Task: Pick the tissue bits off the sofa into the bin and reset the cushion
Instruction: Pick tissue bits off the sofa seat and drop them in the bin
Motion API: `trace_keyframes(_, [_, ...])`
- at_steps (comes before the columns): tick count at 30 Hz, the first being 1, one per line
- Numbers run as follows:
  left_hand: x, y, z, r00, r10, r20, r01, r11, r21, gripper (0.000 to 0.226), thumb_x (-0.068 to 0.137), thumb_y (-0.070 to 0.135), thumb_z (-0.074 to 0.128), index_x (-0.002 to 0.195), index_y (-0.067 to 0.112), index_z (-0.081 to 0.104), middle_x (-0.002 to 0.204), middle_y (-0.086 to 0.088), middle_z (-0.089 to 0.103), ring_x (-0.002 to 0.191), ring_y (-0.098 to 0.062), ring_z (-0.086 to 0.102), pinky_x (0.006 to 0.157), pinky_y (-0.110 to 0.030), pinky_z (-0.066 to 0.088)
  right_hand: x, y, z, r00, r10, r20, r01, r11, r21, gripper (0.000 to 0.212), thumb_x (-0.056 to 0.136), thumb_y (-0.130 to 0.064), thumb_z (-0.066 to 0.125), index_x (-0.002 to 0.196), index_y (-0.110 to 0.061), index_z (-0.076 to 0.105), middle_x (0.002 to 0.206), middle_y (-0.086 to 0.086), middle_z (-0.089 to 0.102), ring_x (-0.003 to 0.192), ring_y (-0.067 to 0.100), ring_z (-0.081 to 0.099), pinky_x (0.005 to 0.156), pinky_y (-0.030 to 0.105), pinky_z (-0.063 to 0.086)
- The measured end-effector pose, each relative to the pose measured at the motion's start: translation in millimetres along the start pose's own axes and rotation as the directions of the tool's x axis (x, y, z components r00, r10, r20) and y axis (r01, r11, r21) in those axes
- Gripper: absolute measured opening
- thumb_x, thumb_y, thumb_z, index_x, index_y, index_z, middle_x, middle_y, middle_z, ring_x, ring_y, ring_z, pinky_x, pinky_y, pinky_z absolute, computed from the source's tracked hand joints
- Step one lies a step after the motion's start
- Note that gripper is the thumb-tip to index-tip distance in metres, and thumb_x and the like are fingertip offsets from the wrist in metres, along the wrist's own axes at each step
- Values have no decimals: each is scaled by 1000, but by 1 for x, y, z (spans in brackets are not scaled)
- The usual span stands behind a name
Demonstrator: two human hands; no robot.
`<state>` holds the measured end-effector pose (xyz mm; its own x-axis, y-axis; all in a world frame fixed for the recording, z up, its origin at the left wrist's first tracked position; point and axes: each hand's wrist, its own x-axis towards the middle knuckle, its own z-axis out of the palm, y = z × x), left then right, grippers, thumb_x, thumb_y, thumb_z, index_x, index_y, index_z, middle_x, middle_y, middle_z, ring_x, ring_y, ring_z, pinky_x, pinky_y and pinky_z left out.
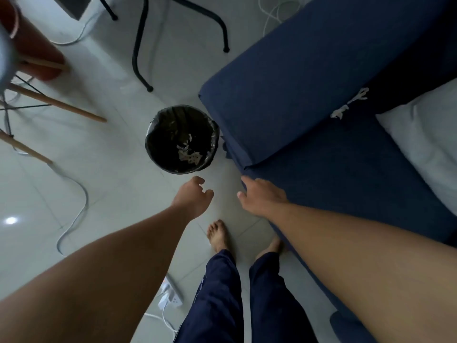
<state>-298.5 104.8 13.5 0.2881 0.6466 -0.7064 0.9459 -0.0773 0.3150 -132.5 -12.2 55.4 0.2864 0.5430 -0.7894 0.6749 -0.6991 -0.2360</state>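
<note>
A round bin (158,120) with a black liner stands on the floor at the sofa's corner, with white tissue bits (188,154) lying inside. The dark blue sofa (346,169) fills the right side. White tissue bits (351,105) lie in the crease between its arm and seat. A white cushion (425,144) rests on the seat at the far right. My left hand (194,198) hovers just below the bin, fingers loosely curled, holding nothing. My right hand (262,195) rests spread on the seat's front corner, empty.
My bare feet (218,235) stand on the pale tile floor beside the sofa. A power strip (170,293) and white cables lie on the floor near them. Black table legs (141,45) and a wooden-legged chair (57,103) stand beyond the bin, to the left.
</note>
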Motion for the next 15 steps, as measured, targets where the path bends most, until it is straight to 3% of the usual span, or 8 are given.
trace_keyframes(5, [-12, 37, 32, 997, 30, 64, -33, 999, 41, 52, 88, 40, 62, 136, 20, 55, 127, -3, 67, 112, -24, 63, 82, -25, 42, -15, 60, -9, 998, 40, -39, -39, 999, 32, 48, 102, -47, 41, 145, -26, 41, 142, 8, 54, 125, 33, 52, 95, 48, 47])
trace_keyframes(9, [-20, 70, 58, 991, 77, 110, -87, 992, 88, 48, 88, 40, 62, 132, 22, 56, 122, 0, 66, 108, -23, 63, 77, -26, 42, -23, 107, -15, 994, 90, -67, -85, 993, 82, 53, 102, -49, 40, 150, -27, 35, 142, 8, 54, 124, 33, 53, 92, 47, 49])
trace_keyframes(12, [-24, 96, 75, 974, 160, 161, -185, 970, 159, 13, 90, 38, 53, 99, 33, 61, 100, 8, 65, 93, -21, 62, 67, -28, 44, -29, 138, -20, 990, 107, -94, -94, 987, 128, 57, 102, -49, 39, 154, -27, 31, 143, 7, 54, 125, 32, 54, 91, 46, 49])
trace_keyframes(15, [-29, 120, 92, 960, 184, 211, -225, 955, 192, 20, 86, 36, 46, 79, 23, 59, 78, 3, 64, 73, -21, 61, 56, -33, 46, -36, 166, -25, 984, 136, -118, -118, 982, 150, 57, 103, -48, 40, 155, -28, 29, 142, 5, 55, 123, 31, 55, 91, 45, 50])
